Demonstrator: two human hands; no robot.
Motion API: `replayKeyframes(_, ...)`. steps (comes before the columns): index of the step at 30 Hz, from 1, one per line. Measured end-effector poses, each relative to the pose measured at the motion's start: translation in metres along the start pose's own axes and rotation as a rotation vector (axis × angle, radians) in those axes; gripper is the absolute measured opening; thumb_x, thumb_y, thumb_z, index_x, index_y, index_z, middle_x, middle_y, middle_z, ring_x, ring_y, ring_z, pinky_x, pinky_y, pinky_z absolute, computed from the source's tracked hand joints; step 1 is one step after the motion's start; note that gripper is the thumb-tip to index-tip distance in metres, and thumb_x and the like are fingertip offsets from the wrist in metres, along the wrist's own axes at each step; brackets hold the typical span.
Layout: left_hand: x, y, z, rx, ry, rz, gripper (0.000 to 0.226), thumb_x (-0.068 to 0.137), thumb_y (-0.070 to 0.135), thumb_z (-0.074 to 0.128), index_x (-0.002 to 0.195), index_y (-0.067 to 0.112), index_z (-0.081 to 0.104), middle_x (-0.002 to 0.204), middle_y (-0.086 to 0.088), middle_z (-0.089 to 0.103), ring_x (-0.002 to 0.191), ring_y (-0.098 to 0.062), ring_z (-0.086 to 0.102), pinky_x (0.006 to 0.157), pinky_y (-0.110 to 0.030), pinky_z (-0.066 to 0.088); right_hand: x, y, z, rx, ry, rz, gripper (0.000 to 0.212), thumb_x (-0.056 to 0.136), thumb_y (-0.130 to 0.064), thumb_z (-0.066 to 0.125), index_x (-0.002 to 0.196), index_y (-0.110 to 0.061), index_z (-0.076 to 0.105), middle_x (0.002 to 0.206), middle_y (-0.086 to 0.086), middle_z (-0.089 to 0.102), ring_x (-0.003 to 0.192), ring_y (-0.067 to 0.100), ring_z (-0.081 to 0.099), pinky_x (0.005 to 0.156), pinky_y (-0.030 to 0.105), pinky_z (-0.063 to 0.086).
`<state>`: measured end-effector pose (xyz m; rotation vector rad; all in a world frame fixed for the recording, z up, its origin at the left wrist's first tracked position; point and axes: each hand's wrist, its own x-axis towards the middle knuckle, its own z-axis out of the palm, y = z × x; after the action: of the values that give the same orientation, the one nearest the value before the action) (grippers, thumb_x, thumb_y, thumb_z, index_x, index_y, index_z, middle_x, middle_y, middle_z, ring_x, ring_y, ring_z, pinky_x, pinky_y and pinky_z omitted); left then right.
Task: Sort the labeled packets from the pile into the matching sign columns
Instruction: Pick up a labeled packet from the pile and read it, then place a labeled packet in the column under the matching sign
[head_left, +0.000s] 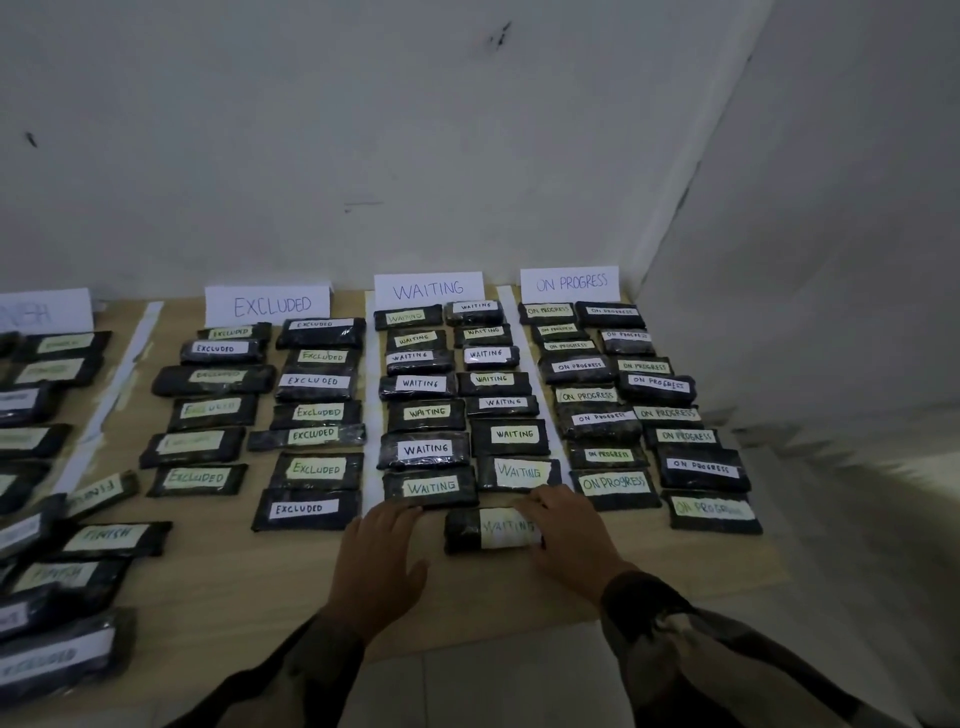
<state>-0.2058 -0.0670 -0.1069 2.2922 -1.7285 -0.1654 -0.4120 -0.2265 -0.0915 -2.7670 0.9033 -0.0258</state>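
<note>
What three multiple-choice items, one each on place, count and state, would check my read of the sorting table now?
1. Where is the black wrapped packet labelled WAITING that the right hand grips?
A. At the near end of the column under the white paper WAITING sign
B. Among the EXCLUDED packets
C. On the floor

2. How many white paper signs read in full?
A. One
B. Three
C. Six

3. How is the left hand?
A. Clenched round a packet
B. Flat on the light wooden table, holding nothing
C. Out of view

Key:
1 A: it lies nearest the person, below the other WAITING packets.
2 B: the EXCLUDED sign, WAITING sign and ON PROGRESS sign are whole, while a fourth sign is cut off at the left edge.
3 B: its fingers lie spread on bare wood.
</note>
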Motion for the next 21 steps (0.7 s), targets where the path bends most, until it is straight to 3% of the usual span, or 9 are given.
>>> replayKeyframes(3,-0.002,0.0,-0.004,0.024,-0.01,-0.03,0.065,0.054,0.04,0.08,0.112,0.017,0.062,0.105,0.0,0.065,0.096,-0.021,0.064,0.078,-0.042,0.053,-0.002,-0.003,-0.002,-0.009,0.055,-0.021,0.057,0.049,-0.023,0.076,0.104,-0.019,0.066,0.091,0.0,0.063,0.078,0.021,0.062,0.064,0.033,0.051)
replayKeyframes(7,-0.009,-0.001,-0.01,0.061,-0.008,-0.046,0.065,0.055,0.04,0.08,0.114,0.019,0.062,0.108,0.001,0.065,0.101,-0.021,0.063,0.083,-0.047,0.052,-0.001,-0.018,-0.004,0.005,0.098,-0.041,0.061,0.046,-0.032,0.07,0.106,-0.023,0.059,0.094,-0.001,0.061,0.083,0.022,0.061,0.07,0.036,0.048)
replayKeyframes(10,-0.018,-0.008,-0.015,0.071,-0.016,-0.063,0.065,0.056,0.041,0.079,0.115,0.02,0.061,0.11,0.001,0.065,0.102,-0.022,0.063,0.084,-0.047,0.051,0.004,-0.039,-0.003,0.071,0.101,-0.087,0.066,0.048,-0.035,0.071,0.111,-0.025,0.053,0.098,-0.001,0.061,0.089,0.022,0.06,0.074,0.037,0.048)
replayKeyframes(13,-0.03,-0.021,-0.022,0.073,-0.024,-0.084,0.066,0.057,0.043,0.078,0.116,0.02,0.061,0.113,0.0,0.064,0.104,-0.021,0.062,0.084,-0.042,0.052,0.008,-0.065,0.001,0.124,0.084,-0.147,0.057,0.06,-0.037,0.066,0.114,-0.024,0.056,0.105,-0.001,0.06,0.097,0.021,0.057,0.082,0.039,0.046)
replayKeyframes(17,-0.049,-0.047,-0.038,0.093,0.0,-0.125,0.066,0.052,0.042,0.077,0.112,0.017,0.063,0.109,-0.002,0.065,0.1,-0.024,0.064,0.077,-0.039,0.053,0.021,-0.109,0.006,0.173,0.072,-0.232,0.047,0.063,-0.035,0.051,0.106,-0.021,0.058,0.099,0.001,0.057,0.091,0.025,0.057,0.074,0.039,0.046)
replayKeyframes(21,-0.073,-0.084,-0.057,0.122,0.043,-0.195,0.061,0.058,0.046,0.062,0.112,0.017,0.061,0.107,-0.004,0.065,0.099,-0.027,0.063,0.074,-0.043,0.053,0.038,-0.161,0.015,0.216,0.043,-0.305,0.046,0.066,-0.036,0.05,0.109,-0.021,0.058,0.101,0.002,0.056,0.095,0.025,0.054,0.078,0.04,0.041)
